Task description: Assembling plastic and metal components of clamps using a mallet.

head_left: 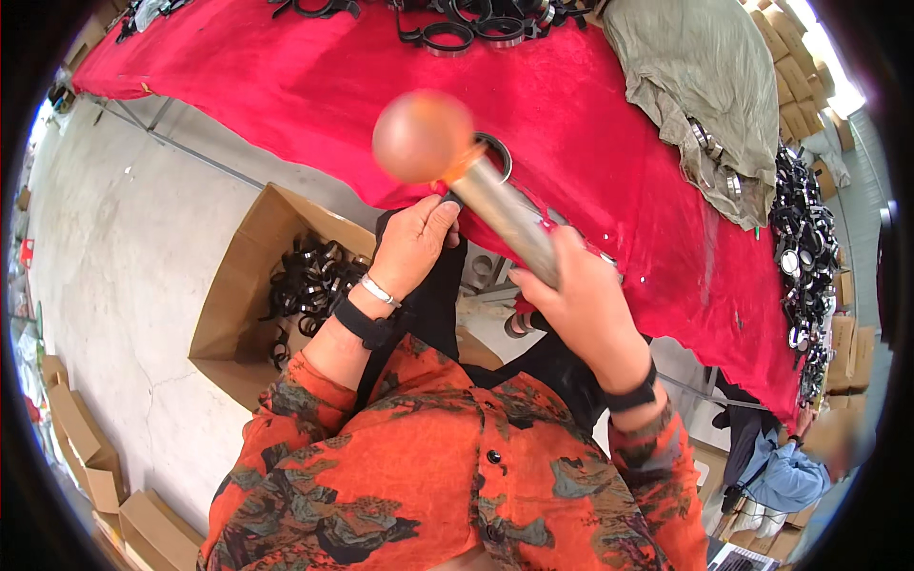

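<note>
My right hand [595,309] is wrapped round the metal handle of a mallet [511,217]. Its rounded orange head, smeared by motion, hangs over the table edge, above and beside my left hand [411,246]. The fingers of that left hand are closed on a small black part [451,199] at the edge of the red cloth. Just beyond it, a black-and-silver ring [495,157] shows partly from behind the mallet. Whether the ring and the black part are one piece is hidden.
A red-covered table [276,76] stretches ahead, with black rings [447,38] at its far side. A grey-green cloth [695,76] covers more parts at the right. An open cardboard box [233,276] of black rings stands left. Someone in blue [785,476] is at far right.
</note>
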`<action>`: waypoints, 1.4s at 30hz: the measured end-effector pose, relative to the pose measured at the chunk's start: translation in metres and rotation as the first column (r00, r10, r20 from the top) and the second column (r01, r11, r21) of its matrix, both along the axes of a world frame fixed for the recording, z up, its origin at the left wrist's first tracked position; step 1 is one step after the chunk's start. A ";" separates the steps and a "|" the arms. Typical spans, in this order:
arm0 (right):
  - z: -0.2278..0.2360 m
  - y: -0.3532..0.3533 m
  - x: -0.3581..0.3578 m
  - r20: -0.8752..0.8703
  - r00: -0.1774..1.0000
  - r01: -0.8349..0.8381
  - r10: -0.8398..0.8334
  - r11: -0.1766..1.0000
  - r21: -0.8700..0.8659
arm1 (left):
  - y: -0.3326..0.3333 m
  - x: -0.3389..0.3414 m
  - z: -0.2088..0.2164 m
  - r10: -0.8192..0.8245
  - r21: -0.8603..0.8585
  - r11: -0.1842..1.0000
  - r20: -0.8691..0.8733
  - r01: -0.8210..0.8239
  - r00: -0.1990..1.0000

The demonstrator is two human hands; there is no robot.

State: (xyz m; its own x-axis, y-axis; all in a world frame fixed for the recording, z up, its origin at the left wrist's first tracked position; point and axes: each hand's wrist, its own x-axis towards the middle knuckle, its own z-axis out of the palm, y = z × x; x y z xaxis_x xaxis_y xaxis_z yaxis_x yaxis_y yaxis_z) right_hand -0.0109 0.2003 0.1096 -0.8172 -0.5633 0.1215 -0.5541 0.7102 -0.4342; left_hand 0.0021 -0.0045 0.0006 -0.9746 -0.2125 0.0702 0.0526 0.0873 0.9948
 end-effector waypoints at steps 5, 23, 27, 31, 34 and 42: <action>0.021 -0.016 -0.023 0.314 0.944 0.148 -0.101 0.981 -0.129 | -0.002 0.003 0.002 0.004 -0.031 1.000 0.044 -0.003 0.999; -0.008 0.039 0.010 0.627 0.769 0.404 -0.122 0.853 -0.329 | -0.054 0.076 0.015 0.004 -0.041 0.999 0.137 0.002 0.991; -0.020 0.062 0.014 0.680 0.721 0.434 -0.133 0.852 -0.293 | -0.122 0.118 0.009 0.322 -0.680 0.716 0.121 -0.158 0.939; -0.020 0.064 0.015 0.669 0.723 0.490 -0.171 0.809 -0.323 | -0.130 0.051 0.056 0.226 -0.789 0.553 -0.168 -0.268 0.960; -0.025 0.066 0.017 0.648 0.737 0.493 -0.195 0.810 -0.317 | -0.106 -0.051 0.091 -0.122 -0.887 0.371 -0.341 -0.276 0.932; -0.038 0.062 0.028 0.676 0.712 0.516 -0.190 0.795 -0.319 | -0.129 -0.194 0.097 0.007 -0.972 -0.233 0.042 0.042 0.999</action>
State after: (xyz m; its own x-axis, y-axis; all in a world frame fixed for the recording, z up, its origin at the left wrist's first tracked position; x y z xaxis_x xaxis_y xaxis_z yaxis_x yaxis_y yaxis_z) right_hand 0.0175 0.2624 0.0718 -0.9301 -0.2224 -0.2922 0.1791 0.4199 -0.8897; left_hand -0.1920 -0.1336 0.0973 -0.9825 0.1109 0.1495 0.0591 0.9475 -0.3143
